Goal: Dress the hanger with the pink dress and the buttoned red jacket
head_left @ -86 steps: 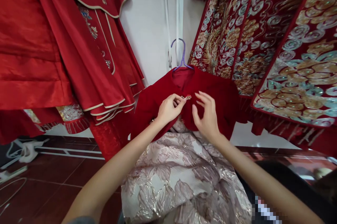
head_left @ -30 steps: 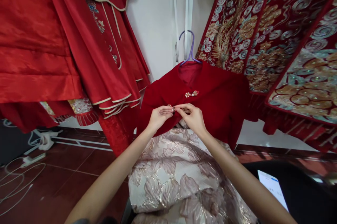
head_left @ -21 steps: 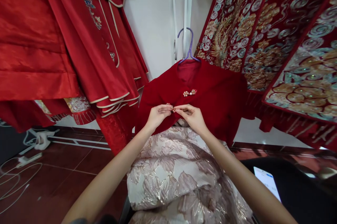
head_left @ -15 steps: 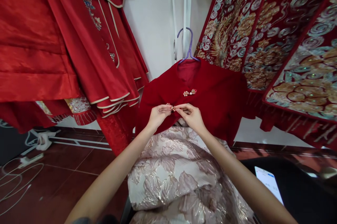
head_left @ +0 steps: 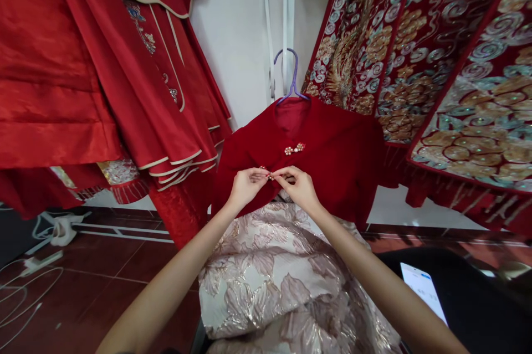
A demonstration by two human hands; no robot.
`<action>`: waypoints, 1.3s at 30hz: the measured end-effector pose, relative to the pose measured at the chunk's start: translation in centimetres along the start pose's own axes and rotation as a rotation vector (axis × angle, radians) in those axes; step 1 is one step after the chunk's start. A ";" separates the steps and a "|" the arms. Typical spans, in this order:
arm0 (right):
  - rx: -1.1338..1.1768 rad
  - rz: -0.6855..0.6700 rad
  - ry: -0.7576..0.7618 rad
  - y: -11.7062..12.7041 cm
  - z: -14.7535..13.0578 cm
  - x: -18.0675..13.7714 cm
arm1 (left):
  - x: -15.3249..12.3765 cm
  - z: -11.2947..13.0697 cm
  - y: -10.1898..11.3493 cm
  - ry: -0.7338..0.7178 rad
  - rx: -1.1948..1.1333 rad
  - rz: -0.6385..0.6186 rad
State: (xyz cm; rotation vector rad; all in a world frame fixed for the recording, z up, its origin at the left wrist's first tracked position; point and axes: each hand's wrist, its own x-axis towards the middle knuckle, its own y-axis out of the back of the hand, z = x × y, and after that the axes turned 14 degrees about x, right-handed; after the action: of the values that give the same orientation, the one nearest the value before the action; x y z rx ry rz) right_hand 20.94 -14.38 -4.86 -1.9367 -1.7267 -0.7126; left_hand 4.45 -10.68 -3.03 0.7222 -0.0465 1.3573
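Observation:
A dark red jacket (head_left: 332,143) on a purple hanger (head_left: 294,74) lies spread before me, its collar pointing away. At its front opening my left hand (head_left: 246,186) and my right hand (head_left: 297,185) meet, fingertips pinched. Between them shows part of a small jewelled clasp (head_left: 271,176), each hand gripping one side; the fingers hide most of it. Higher on the jacket, a fastened clasp (head_left: 294,149) with pearl and gold flowers joins the two edges. Under the jacket, a pale floral brocade fabric (head_left: 266,287) with metallic threads covers my lap.
Red satin garments (head_left: 100,66) hang at the left, and embroidered red panels (head_left: 415,66) with fringes at the right. A phone (head_left: 423,290) with a lit screen lies on a black surface. White cables (head_left: 37,293) run over the tiled floor. A white pole (head_left: 286,21) stands behind the hanger.
The whole scene has shifted slightly left and down as my head turned a little. Both hands keep their pinch on the small clasp, with hardly any movement relative to the jacket.

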 end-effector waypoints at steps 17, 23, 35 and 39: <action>-0.595 -0.159 0.130 8.3 -1.0 -6.6 | -7.2 -1.6 -0.1 -0.251 0.692 -0.082; -0.939 0.107 0.184 14.8 0.6 -9.0 | -8.1 0.3 -1.0 -0.194 0.848 0.067; -0.602 0.449 0.059 18.0 0.5 -7.6 | -4.3 3.0 -9.2 0.013 -0.508 -0.384; -0.436 0.485 0.045 16.7 -3.0 -6.3 | -6.2 5.8 -9.6 -0.230 -0.279 -0.694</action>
State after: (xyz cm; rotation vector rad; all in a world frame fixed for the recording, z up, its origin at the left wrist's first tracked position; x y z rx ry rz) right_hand 36.75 -23.04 -6.45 -2.4763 -1.0567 -0.9853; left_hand 13.66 -19.28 -5.38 0.5767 -0.1499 0.5869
